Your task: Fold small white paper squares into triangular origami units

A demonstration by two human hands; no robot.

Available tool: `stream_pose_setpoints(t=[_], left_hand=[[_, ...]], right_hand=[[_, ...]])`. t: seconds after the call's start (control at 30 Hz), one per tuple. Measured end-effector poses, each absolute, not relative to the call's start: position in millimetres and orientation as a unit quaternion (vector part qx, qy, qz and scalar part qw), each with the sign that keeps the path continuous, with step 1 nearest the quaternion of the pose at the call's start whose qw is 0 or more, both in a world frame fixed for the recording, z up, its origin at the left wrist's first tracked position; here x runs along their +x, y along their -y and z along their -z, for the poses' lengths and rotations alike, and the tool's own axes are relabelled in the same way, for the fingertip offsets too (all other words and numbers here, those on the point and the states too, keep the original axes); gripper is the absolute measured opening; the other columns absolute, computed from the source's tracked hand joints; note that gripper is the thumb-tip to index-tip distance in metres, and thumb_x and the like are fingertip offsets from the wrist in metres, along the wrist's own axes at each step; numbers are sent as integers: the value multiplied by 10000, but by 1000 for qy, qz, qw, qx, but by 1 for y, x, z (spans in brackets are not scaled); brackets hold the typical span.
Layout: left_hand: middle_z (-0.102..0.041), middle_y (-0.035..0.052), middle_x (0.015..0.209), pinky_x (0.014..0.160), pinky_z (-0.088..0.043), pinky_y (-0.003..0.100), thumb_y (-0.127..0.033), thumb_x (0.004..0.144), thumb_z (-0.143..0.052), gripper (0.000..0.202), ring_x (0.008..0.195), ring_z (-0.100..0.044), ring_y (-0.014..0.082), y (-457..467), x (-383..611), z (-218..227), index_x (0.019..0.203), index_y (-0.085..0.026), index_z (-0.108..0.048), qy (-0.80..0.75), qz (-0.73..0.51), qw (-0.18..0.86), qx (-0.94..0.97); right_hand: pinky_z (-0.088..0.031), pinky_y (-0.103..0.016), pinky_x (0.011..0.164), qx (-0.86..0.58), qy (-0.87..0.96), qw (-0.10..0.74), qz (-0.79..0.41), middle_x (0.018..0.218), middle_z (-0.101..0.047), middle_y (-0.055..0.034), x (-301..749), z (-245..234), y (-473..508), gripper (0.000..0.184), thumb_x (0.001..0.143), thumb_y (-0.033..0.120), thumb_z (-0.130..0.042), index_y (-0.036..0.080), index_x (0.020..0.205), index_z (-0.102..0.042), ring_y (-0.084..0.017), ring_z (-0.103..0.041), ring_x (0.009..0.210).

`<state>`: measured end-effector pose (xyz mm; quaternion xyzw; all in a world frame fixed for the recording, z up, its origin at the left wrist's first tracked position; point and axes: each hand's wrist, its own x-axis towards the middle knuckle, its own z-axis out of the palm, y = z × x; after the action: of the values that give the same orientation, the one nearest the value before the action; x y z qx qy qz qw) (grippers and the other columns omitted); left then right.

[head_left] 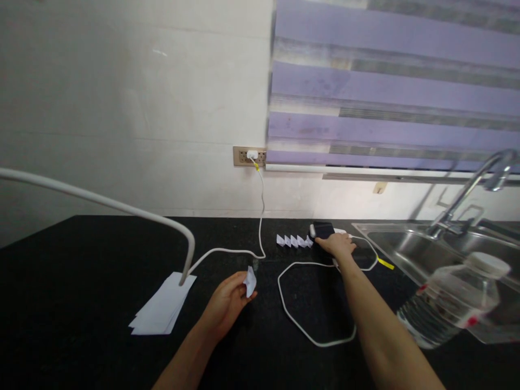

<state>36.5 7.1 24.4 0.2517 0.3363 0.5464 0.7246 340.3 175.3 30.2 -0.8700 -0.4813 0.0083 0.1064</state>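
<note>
White folds [294,241] sit done, flat sheets [162,310] remain, left hand [228,301] pinches another fold [250,281], right hand [338,246] touches black object [324,229], grip unclear.

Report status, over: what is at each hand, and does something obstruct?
Left hand: holding folded paper. Right hand: at dark object, beside row of folded pieces. Possible snag: white cable looped near right forearm.

Dk item [324,229] part. hidden by R hand [340,245], btl [453,303] blurred, blind [385,81] cut off top/R

Purple blind [365,81], seemingly tiled wall [134,103]
</note>
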Motion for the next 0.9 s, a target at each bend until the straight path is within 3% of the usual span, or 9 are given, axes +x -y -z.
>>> stream_pose_setpoints(t=[0.17, 0.37, 0.47, 0.53, 0.67, 0.9], left_hand=[[-602, 16, 730, 721, -468, 282, -161, 746, -543, 70, 711, -572, 127, -6, 38, -27, 722, -153, -609, -353, -538, 721, 255], [-609, 22, 744, 738, -473, 293, -168, 741, -552, 64, 717, -574, 127, -6, 37, -27, 732, -153, -614, -348, -537, 722, 264], [-608, 25, 749, 734, -477, 292, -165, 754, -540, 82, 729, -574, 129, -6, 36, -26, 742, -151, -620, -351, -536, 720, 265], [-607, 26, 755, 728, -479, 289, -164, 761, -536, 88, 735, -572, 129, -6, 36, -26, 747, -151, -621, -353, -535, 720, 265], [-603, 20, 751, 725, -482, 290, -159, 758, -543, 80, 733, -568, 127, -5, 34, -26, 724, -156, -614, -352, -531, 723, 268], [-601, 24, 757, 731, -480, 294, -172, 762, -543, 90, 748, -567, 137, -5, 33, -24, 720, -156, -620, -362, -520, 726, 269]], right_hand=[[-307, -483, 881, -877, 466, 118, -14, 1226, -384, -324, 337, -26, -176, 919, 608, 668, -504, -41, 1190, -459, -404, -393, 1128], [-314, -509, 876, -869, 479, 118, -36, 1262, -378, -263, 348, -34, -170, 856, 663, 675, -441, 36, 1233, -443, -385, -379, 1144], [-344, -486, 842, -850, 516, 103, -31, 1199, -439, -218, 363, -42, -160, 544, 809, 480, -347, 110, 1160, -537, -354, -438, 1091], [-365, -459, 817, -820, 563, 107, 7, 1154, -468, -163, 371, -44, -149, 401, 821, 326, -357, 211, 1153, -550, -320, -476, 1039], [-390, -390, 779, -763, 630, 116, 86, 1151, -451, -114, 378, -32, -130, 465, 779, 158, -382, 297, 1209, -493, -282, -464, 1022], [-350, -383, 825, -716, 683, 92, 110, 1184, -426, -93, 378, -17, -138, 400, 796, 145, -400, 305, 1121, -569, -263, -404, 1063]])
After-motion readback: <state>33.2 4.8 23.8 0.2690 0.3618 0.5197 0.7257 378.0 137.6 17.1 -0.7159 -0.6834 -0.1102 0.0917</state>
